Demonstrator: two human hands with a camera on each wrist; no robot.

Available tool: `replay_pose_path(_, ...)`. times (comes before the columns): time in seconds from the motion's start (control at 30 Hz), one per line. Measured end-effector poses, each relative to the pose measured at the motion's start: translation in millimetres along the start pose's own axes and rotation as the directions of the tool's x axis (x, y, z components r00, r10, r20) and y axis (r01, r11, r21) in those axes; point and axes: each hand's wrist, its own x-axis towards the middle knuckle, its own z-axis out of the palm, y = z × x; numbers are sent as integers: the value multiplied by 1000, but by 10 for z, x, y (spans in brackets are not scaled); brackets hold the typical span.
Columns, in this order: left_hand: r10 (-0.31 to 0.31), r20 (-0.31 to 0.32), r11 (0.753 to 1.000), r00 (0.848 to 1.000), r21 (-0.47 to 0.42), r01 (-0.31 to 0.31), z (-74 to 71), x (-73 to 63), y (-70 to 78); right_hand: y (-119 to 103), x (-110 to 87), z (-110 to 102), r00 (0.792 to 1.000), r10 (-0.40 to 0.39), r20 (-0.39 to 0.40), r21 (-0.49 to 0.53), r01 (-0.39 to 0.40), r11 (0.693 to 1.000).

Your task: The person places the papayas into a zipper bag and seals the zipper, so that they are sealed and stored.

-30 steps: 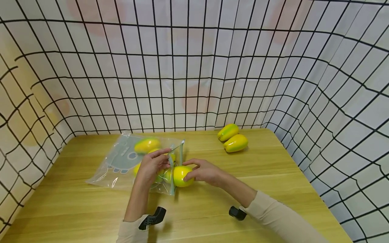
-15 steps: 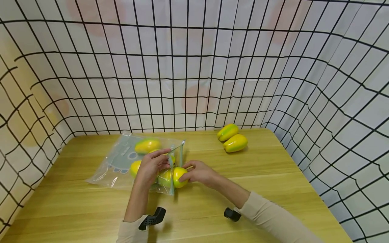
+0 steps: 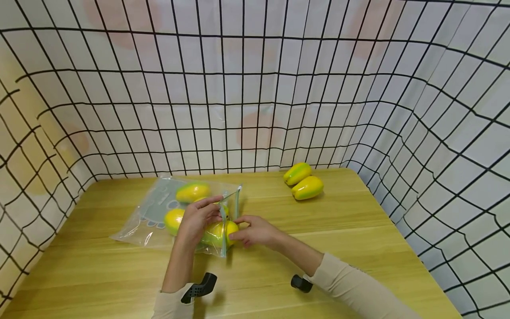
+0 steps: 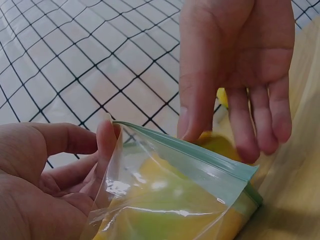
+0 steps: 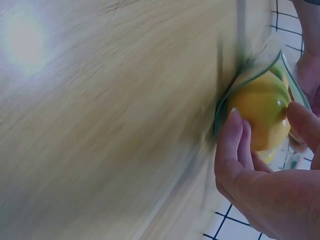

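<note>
A clear zip bag [image 3: 137,232] with a green zip edge lies on the left of the table, its mouth facing right. My left hand [image 3: 197,223] pinches the upper rim of that mouth. Several yellow-green papayas are inside, including one papaya [image 3: 193,192] at the back and another papaya [image 3: 173,220] beside my left wrist. One more papaya [image 5: 262,107] sits in the opening, its rounded end sticking out. My right hand [image 3: 256,232] holds this end between thumb and fingers. The left hand partly hides the bag's contents.
Two papayas, a rear papaya [image 3: 298,173] and a front papaya [image 3: 308,188], lie together at the back right of the wooden table [image 3: 338,248]. A white wall covering [image 3: 255,88] with a black grid encloses the back and sides.
My right hand has moved left, sliding the papaya deeper into the bag. A papaya inside has shifted left. My left hand keeps its hold on the rim.
</note>
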Motion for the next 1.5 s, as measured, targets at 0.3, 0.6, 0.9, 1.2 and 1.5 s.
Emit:
replay_pose_path(0.3,-5,-11,1000,1000,-4,5,13,3,11,-63,9,86,1000,-7,-19,27,8,1000)
replay_pose_path(0.6,5,-10,1000,1000,-17,-5,13,-3,26,-82,11,144,1000,29,-4,55,-29,998)
replay_pose_path(0.9,-1,-5,1000,1000,-19,1,14,-30,59,-108,20,185,998,37,58,109,-43,993)
replay_pose_path(1.2,9,-10,1000,1000,-28,-9,20,-32,58,-118,44,227,993,62,97,157,-77,985)
replay_pose_path(1.5,27,-37,999,999,-44,-28,57,-17,54,-119,87,245,989,73,126,216,-99,971)
